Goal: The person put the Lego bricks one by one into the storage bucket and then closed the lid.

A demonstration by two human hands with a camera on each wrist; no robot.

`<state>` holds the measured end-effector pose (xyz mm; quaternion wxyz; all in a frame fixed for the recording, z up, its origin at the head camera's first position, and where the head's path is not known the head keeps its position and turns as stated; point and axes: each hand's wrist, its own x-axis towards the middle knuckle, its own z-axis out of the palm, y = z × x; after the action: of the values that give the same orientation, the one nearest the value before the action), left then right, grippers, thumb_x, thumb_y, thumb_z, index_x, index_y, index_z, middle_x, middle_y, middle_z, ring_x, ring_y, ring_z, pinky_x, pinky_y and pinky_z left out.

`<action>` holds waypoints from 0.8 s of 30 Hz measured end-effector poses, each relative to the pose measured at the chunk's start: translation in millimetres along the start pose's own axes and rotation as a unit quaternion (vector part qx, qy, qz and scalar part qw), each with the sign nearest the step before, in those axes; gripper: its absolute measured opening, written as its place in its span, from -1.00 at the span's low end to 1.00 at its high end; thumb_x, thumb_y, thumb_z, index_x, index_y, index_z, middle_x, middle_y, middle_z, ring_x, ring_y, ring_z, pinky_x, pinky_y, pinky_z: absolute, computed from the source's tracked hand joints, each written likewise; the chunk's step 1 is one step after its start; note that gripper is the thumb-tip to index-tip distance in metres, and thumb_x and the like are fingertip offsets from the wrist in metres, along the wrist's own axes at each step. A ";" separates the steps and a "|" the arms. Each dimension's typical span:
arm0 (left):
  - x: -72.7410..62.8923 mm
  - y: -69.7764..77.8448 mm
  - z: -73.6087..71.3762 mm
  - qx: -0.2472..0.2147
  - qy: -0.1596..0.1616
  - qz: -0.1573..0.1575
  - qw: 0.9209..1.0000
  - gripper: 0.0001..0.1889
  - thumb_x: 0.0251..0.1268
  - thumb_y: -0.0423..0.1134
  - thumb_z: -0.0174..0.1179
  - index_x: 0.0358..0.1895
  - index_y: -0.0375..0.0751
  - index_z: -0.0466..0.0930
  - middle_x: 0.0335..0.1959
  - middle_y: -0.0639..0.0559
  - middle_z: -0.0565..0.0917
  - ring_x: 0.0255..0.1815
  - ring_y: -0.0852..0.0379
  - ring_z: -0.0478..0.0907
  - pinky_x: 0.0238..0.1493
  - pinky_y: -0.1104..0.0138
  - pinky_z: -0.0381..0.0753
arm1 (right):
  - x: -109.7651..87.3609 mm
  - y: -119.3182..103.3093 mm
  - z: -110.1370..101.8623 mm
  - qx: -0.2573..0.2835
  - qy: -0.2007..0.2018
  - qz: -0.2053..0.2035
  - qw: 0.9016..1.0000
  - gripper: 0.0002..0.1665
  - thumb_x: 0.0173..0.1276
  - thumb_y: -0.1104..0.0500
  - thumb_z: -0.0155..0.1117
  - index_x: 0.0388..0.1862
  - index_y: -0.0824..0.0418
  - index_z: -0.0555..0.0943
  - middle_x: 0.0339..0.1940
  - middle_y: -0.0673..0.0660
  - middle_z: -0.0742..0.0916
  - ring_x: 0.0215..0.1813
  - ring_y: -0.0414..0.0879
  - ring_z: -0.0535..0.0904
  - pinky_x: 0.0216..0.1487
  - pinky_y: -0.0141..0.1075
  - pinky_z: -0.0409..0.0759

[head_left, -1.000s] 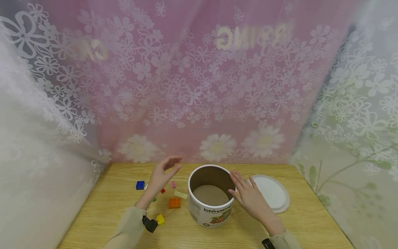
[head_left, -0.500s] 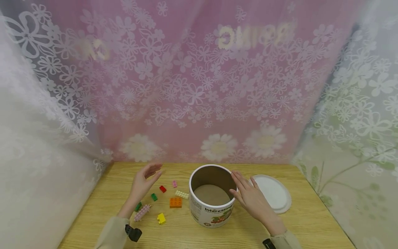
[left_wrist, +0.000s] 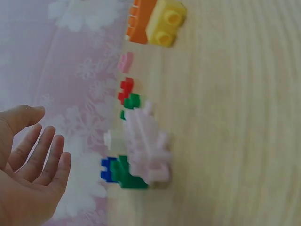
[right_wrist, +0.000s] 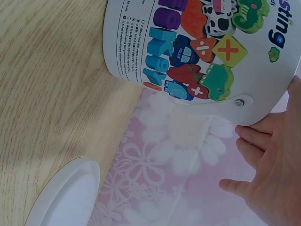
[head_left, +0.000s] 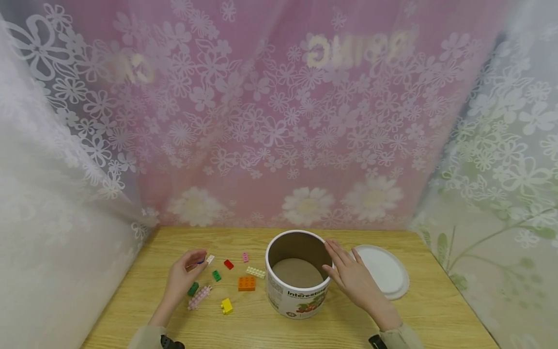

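My left hand (head_left: pixel 183 274) hovers at the left of the table with fingers loosely bent, its fingertips overlapping a blue brick (head_left: pixel 200 262) in the head view. The left wrist view shows that hand (left_wrist: pixel 33 174) holding nothing, apart from the blue brick (left_wrist: pixel 108 170). A white brick (head_left: pixel 210 259) lies just beyond its fingertips. Near its wrist are a dark green brick (head_left: pixel 193 289) and a pale pink studded piece (head_left: pixel 199 297). My right hand (head_left: pixel 355 278) rests with extended fingers against the rim of a white round bucket (head_left: pixel 294 303); the bucket's visible floor is bare.
Between left hand and bucket lie red (head_left: pixel 228 264), green (head_left: pixel 216 276), pink (head_left: pixel 245 257), cream (head_left: pixel 255 272), orange (head_left: pixel 246 284) and yellow (head_left: pixel 226 306) bricks. A white lid (head_left: pixel 383 271) lies right of the bucket. Floral curtains (head_left: pixel 279 145) enclose the table's back and sides.
My left hand has moved left, away from the bucket, and lowered toward the blue brick, uncovering the red and green bricks. The right hand has stayed at the bucket's rim.
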<state>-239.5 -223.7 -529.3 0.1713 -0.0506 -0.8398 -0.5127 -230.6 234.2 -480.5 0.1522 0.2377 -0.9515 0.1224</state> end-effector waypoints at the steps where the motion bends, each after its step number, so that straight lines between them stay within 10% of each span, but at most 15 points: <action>1: -2.1 -3.3 -1.4 0.001 -0.002 -0.004 1.000 -0.65 0.33 -0.40 0.34 0.15 -0.38 0.61 0.08 -0.25 0.69 0.10 -0.26 0.64 0.14 -0.04 0.63 | -0.1 0.0 -0.5 -0.001 0.002 0.000 1.000 -0.20 0.60 -0.19 0.02 0.63 0.19 0.18 0.62 0.15 0.29 0.60 0.06 0.22 0.55 0.25 0.03; 24: -27.9 -43.2 -20.6 0.090 -0.084 -0.118 0.985 -0.57 0.12 -0.40 0.48 0.07 -0.48 0.62 -0.08 -0.24 0.73 -0.07 -0.09 0.70 -0.09 0.27 0.72 | -0.4 0.9 1.6 -0.002 0.008 -0.007 1.000 -0.20 0.60 -0.15 0.05 0.63 0.20 0.18 0.62 0.14 0.28 0.60 0.06 0.20 0.53 0.27 0.06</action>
<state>-219.8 -259.6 -566.6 0.0425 0.0214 -0.8939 -0.4457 -231.1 234.6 -482.3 0.1608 0.2430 -0.9489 0.1210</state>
